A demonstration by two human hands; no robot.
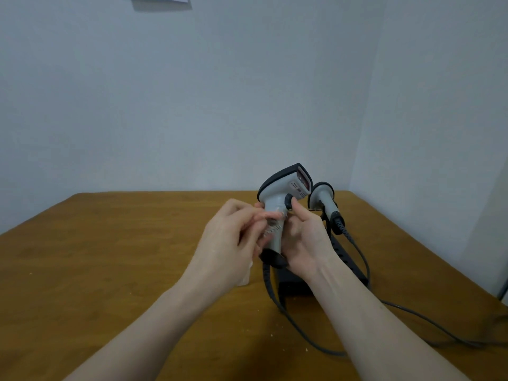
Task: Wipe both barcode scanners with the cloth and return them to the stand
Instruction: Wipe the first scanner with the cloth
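One scanner (277, 207) is up off the stand (349, 259), over the table (110, 257). Your right hand (305, 240) curls round its handle, forefinger by the trigger. Your left hand (233, 240) pinches the handle from the other side; a bit of white cloth (245, 279) shows under that palm. Looks like wiping under way on this one. The second scanner (324, 200) sits in the stand behind; whether it's been wiped, can't tell. Still to do: return the held scanner.
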